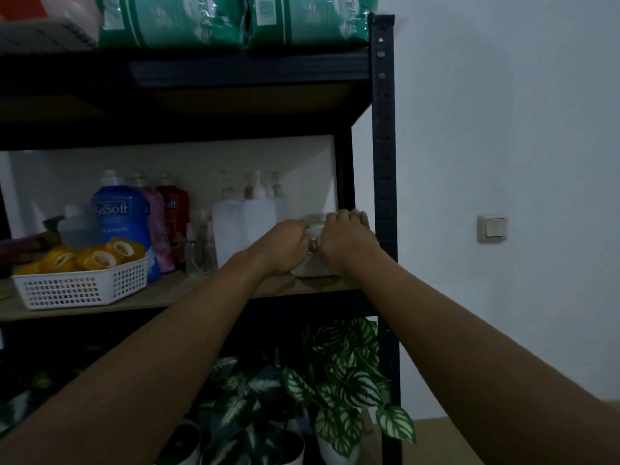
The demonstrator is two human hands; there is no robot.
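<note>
A small white container (313, 266) stands at the right end of the middle wooden shelf (174, 292) of a black metal rack (384, 129). My left hand (285, 245) grips its left side with curled fingers. My right hand (347, 241) curls over its top and right side. Both hands hide most of the container, so its shape and contents are unclear.
Left of the hands stand clear and white pump bottles (248, 216), small spray bottles (198, 250), and blue, pink and red softener bottles (120, 216). A white basket (80, 286) holds yellow tape rolls. Green packs (235, 18) lie on the top shelf. Potted plants (335, 380) below; wall switch (492, 228) right.
</note>
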